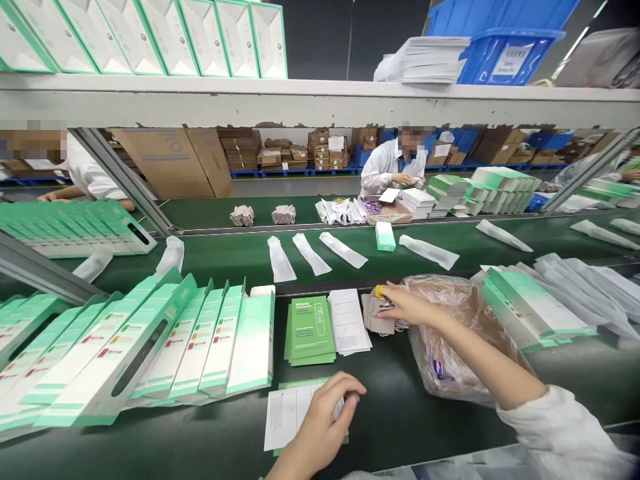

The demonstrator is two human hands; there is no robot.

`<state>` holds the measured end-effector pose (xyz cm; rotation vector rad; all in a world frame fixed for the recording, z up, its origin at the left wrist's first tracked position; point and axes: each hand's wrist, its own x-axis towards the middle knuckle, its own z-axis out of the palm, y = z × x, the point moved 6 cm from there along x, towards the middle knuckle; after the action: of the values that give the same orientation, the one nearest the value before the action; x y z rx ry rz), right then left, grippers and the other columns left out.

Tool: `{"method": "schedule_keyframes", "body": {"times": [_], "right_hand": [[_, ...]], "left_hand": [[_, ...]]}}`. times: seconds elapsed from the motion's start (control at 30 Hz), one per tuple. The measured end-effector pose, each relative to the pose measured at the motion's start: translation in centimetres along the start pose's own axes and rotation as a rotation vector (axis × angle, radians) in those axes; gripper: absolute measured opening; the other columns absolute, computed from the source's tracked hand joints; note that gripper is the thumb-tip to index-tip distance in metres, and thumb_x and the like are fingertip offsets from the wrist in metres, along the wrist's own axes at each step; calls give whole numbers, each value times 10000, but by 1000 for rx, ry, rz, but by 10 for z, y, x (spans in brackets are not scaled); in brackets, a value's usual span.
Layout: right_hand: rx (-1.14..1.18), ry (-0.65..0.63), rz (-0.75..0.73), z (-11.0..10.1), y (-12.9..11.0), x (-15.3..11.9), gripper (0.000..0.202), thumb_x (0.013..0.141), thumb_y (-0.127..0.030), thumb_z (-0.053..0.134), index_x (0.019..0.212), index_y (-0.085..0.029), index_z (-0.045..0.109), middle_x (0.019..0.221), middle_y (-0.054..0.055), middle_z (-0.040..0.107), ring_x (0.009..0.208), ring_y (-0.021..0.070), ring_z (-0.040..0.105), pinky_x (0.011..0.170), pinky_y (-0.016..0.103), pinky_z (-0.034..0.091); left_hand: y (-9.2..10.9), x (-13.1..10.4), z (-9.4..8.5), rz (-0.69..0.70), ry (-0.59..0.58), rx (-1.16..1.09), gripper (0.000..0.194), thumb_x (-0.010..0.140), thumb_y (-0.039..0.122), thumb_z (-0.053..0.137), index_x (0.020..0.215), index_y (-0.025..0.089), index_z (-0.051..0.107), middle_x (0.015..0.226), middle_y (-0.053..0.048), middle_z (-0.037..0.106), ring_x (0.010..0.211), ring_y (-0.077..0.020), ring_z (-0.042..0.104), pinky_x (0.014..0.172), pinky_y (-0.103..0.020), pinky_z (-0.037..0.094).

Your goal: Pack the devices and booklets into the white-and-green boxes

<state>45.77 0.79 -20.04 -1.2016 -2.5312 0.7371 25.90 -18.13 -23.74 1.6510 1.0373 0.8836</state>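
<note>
My right hand (407, 305) reaches forward, its fingers closed on a stack of small beige folded pieces (373, 317). Something yellow sits at a fingertip. My left hand (325, 417) is loosely curved over a white printed leaflet (287, 417), with a gap between thumb and fingers and nothing visible in them. That leaflet lies on a green booklet (311, 383), mostly covered. Beyond my left hand are a stack of green thermometer booklets (309, 328) and, beside it, a stack of white leaflets (349, 320).
Open green-and-white boxes (165, 353) lean in a row on the left. A plastic-lined carton (450, 367) sits under my right forearm. White pouches (343, 250) lie on the green conveyor belt (240, 257). A co-worker (383, 167) stands opposite. A shelf (320, 103) spans overhead.
</note>
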Motion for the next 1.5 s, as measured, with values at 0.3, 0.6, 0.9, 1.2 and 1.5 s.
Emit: {"method": "schedule_keyframes", "body": {"times": [0.3,0.6,0.9,1.2,1.5], "right_hand": [[46,398,-48,-28,-63,-67,367,843,-428,688,1111,-254,508,1145,75,576,1076,272,565,928,398,453],[-28,1038,-206,27,-125,-124,512,720,-263,824,1129,-235,517,955,41,535,879,226,579,776,360,494],[-200,980,-144,55,-151,-108,395,816,-17,662,1154,-213,604,1035,102,575,849,208,543,693,351,466],[1146,826,189,51,-98,-106,98,907,-281,593,825,-230,603,809,9,578,780,163,582,845,373,487],[1288,419,293,43,-70,-85,286,818,-432,700,780,-220,511,568,-91,286,453,68,212,390,180,188]], "left_hand": [[9,35,-3,15,239,-272,917,781,512,726,1486,282,186,1528,-145,305,1401,-316,351,1157,-476,284],[36,39,-6,138,277,-423,695,781,325,761,1353,268,371,1282,-98,505,1192,-271,551,1040,-407,428],[46,24,-26,284,589,126,478,759,60,687,1149,275,514,1027,-21,459,943,-181,535,793,-280,458],[30,28,-46,123,495,4,440,719,112,706,1105,267,560,1040,-29,500,961,-209,563,799,-307,460],[-5,19,-26,-172,53,-1038,433,619,304,759,1022,236,617,797,-7,619,712,-188,592,640,-278,451]]}}
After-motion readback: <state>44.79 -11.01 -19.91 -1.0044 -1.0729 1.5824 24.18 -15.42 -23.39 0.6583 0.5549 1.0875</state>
